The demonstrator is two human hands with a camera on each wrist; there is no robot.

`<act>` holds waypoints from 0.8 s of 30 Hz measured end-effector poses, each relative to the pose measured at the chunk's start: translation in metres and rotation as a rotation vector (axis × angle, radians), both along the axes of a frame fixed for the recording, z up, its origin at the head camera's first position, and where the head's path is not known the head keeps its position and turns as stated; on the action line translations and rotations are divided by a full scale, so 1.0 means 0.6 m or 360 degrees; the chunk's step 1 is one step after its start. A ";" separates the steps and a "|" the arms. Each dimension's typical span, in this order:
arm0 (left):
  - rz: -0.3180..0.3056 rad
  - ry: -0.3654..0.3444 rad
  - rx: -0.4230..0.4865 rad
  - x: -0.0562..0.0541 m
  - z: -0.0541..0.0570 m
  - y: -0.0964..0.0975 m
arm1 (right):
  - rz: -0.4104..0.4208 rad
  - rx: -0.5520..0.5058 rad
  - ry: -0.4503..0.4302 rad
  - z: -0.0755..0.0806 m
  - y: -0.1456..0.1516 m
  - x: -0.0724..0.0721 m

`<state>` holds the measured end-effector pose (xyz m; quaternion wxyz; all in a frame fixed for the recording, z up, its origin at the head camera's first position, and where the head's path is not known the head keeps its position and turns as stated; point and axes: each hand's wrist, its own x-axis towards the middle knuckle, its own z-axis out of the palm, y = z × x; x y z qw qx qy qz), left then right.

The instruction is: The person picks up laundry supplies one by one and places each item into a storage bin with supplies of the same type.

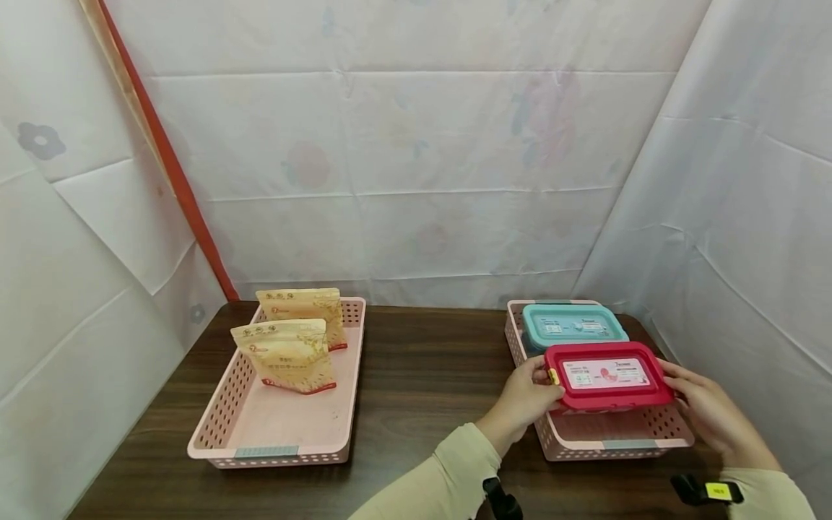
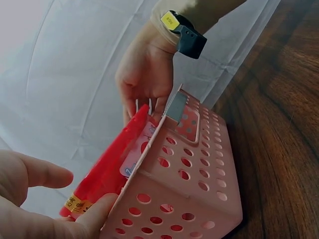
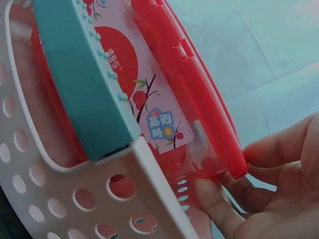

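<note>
A red lidded plastic box (image 1: 607, 375) with a pink-white label is held at its two short ends, tilted within the right pink basket (image 1: 552, 442). My left hand (image 1: 525, 397) grips its left end, thumb near a yellow sticker. At the opposite end my right hand (image 1: 705, 404) holds the lid's edge with fingers beneath, as the right wrist view shows. Behind the red box lies a teal lidded box (image 1: 575, 325) in the same basket. The left wrist view shows the red box (image 2: 107, 159) leaning over the basket wall (image 2: 169, 169).
On the left stands a larger pink basket (image 1: 299, 422) holding two yellow pouches, a front one (image 1: 289, 357) and a back one (image 1: 305, 307). Dark wooden table (image 1: 429, 361) lies between the baskets. White curtains (image 1: 403, 173) enclose the back and sides.
</note>
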<state>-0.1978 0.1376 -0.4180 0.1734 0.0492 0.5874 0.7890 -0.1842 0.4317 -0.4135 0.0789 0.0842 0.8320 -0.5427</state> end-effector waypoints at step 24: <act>-0.0269 0.0291 -0.0485 -0.021 -0.003 -0.018 | 0.0021 0.0428 -0.0110 0.018 -0.029 -0.001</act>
